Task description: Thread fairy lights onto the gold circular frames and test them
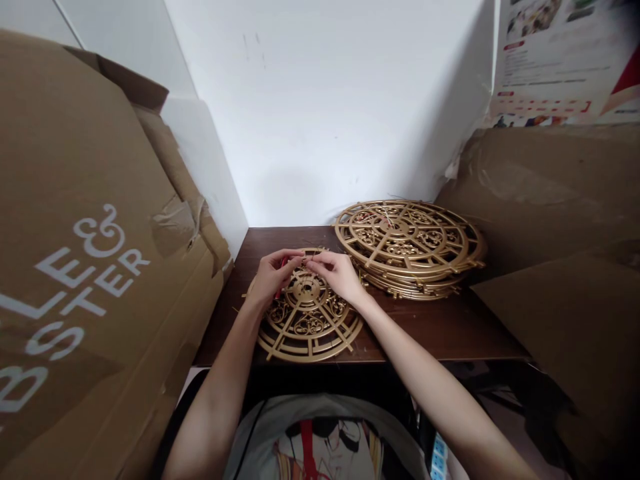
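A round gold openwork panel [310, 325], with spokes and scroll ornaments, lies flat on the dark brown table in front of me. Over its far left part is my left hand [277, 272], fingers closed in a pinch. A red-handled tool [278, 292] is tucked in that hand; its working end is hidden. My right hand [334, 270] also pinches, its fingertips close to the left ones above the panel's far side. Whatever lies between the right fingertips is too small to make out.
Several similar gold panels are stacked [410, 243] at the back right of the brown table [425, 330]. A large cardboard box [100, 167] stands on the left, with more cardboard [560, 193] on the right. A white wall [325, 120] rises behind the table.
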